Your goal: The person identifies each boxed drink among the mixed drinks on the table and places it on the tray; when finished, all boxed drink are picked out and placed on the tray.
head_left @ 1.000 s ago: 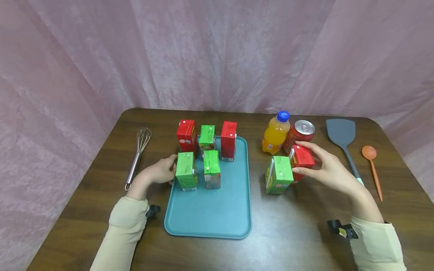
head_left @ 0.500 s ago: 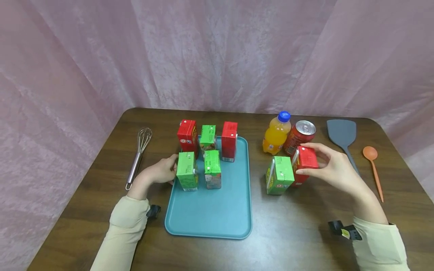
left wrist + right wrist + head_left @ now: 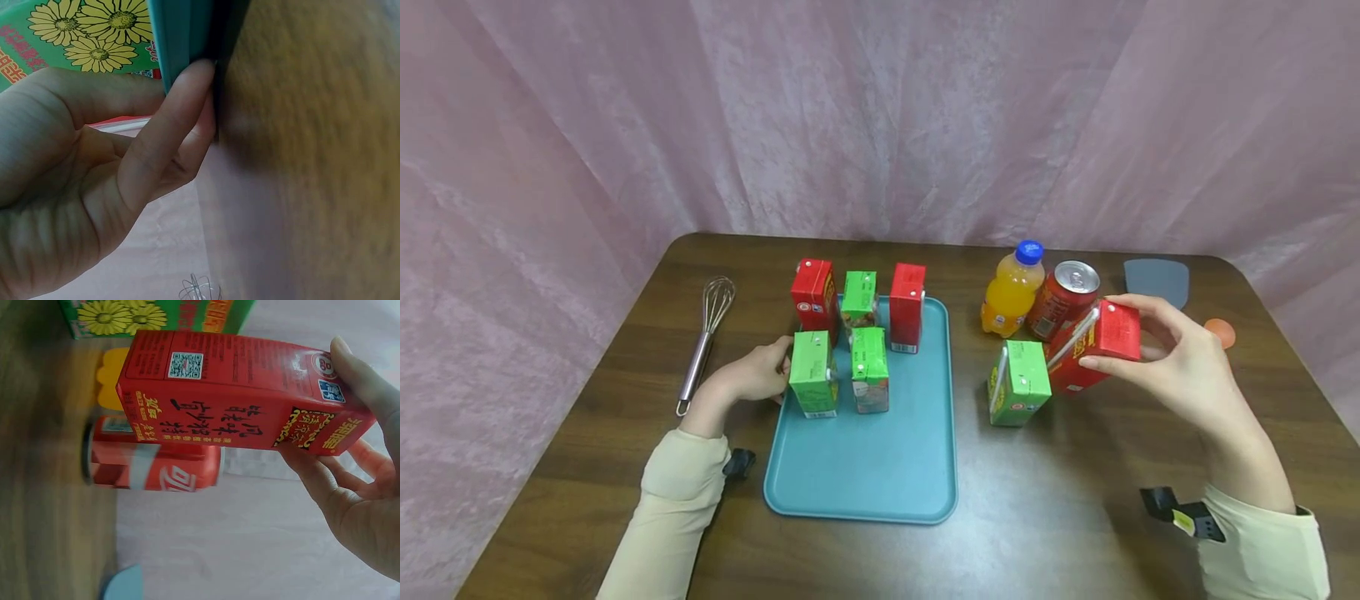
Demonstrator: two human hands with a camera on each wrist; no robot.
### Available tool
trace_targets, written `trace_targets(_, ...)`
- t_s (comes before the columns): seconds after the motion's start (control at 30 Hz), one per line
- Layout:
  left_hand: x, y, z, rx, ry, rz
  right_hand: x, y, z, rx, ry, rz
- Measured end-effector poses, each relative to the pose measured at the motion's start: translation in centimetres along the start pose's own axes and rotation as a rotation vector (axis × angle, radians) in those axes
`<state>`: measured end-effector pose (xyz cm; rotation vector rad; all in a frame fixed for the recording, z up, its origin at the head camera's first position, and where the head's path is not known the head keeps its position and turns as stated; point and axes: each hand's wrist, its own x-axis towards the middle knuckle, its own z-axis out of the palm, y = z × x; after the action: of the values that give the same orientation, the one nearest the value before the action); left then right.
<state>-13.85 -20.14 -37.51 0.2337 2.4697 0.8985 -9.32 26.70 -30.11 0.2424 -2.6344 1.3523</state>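
The right hand (image 3: 1187, 367) hides the grey spatula's (image 3: 1156, 279) handle and most of the orange spoon (image 3: 1222, 332). In the left wrist view the surface (image 3: 312, 125) is blurred, and the whisk (image 3: 199, 290) is cut off at the bottom edge.

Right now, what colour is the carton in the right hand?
Red. The carton shows best in the right wrist view, gripped by the right hand.

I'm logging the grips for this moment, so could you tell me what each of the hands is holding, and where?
The right hand holds the red carton, tilted, by its top end. The left hand grips nothing; its fingers rest against the tray edge.
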Motion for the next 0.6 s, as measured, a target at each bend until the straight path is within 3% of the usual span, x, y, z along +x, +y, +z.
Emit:
trace_targets(0.27,0.0,0.0,-0.1,-0.004,-0.004,0.005,-0.1,-1.6,-1.2,-0.019,0.126,-0.066)
trace_targets(0.6,0.1,-0.2,-0.1,-0.012,-0.004,0.027,1.1,-5.3,-2.3,0.014,0.184,-0.212)
